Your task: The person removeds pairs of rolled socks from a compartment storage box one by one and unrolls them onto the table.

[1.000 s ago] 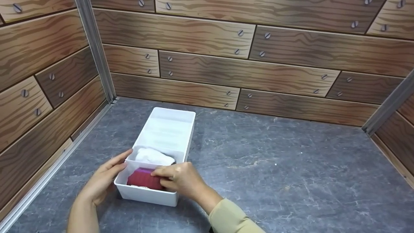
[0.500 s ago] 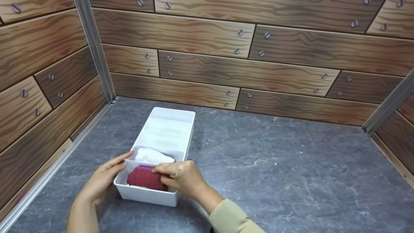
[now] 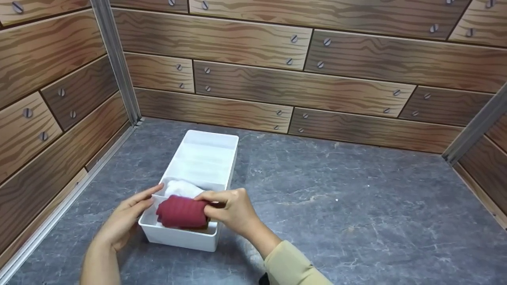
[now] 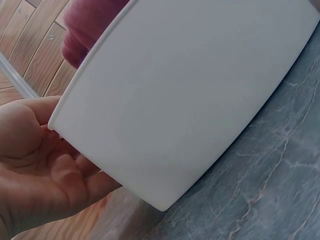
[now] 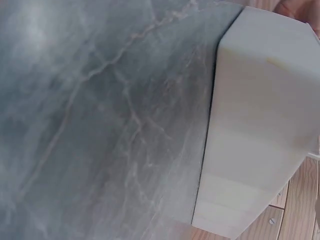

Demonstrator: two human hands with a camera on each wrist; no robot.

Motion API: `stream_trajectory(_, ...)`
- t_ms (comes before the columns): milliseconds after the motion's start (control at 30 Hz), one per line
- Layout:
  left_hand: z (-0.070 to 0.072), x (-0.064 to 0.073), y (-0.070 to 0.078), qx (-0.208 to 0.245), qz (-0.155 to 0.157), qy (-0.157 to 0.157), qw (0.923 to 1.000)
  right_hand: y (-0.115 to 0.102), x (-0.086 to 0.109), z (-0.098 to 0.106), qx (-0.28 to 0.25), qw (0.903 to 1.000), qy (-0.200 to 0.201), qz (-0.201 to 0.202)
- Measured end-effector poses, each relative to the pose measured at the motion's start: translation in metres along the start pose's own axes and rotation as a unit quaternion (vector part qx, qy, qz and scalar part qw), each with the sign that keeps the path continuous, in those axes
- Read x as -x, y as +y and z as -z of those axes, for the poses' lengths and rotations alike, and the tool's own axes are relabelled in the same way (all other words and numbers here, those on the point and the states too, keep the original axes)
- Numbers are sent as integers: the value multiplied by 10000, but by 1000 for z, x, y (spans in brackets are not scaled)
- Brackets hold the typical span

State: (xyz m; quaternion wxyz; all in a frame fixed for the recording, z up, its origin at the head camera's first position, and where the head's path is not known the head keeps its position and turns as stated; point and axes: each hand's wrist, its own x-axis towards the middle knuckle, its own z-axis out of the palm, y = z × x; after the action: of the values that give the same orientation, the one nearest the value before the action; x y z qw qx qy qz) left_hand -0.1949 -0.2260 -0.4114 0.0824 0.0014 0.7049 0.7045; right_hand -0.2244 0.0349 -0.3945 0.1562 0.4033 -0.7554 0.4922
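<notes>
A long white plastic box (image 3: 177, 240) stands on the table, split by dividers. In the head view my right hand (image 3: 231, 209) pinches the right end of a rolled dark red ribbed sock (image 3: 183, 213), which sits tilted at the top of the front compartment, above the front rim. Just behind it a bundled white sock (image 3: 183, 187) lies in the second compartment, partly covered by the red one. My left hand (image 3: 122, 221) rests against the box's left wall, thumb and forefinger extended at the rim. The left wrist view shows that hand (image 4: 45, 160) at the box's corner.
The box's far section (image 3: 208, 154) shows a bare white floor. Wood-patterned panels (image 3: 253, 85) wall in the dark marbled tabletop (image 3: 336, 213), with a metal post (image 3: 119, 63) at the back left corner.
My right hand has lifted the red sock from low in the front compartment up past the rim, so it now overlaps the white sock more. My left hand has stayed at the box's side.
</notes>
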Motion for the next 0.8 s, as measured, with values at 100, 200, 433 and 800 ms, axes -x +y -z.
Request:
stream_trajectory(100, 0, 1, 0, 10, -9, -57, 10000, -4, -1, 5, -386, 9990, 37, -234)
stream_trajectory(200, -1, 1, 1, 8, -6, -78, 10000, -8, -2, 11, -443, 9987, 85, -235)
stream_trajectory(433, -1, 0, 1, -31, 39, -65, 10000, -17, 2, 36, -635, 9971, 271, -335)
stream_trajectory(800, 3, 1, 3, -151, 163, -53, 9997, -30, 25, 105, -1026, 9926, 315, -568)
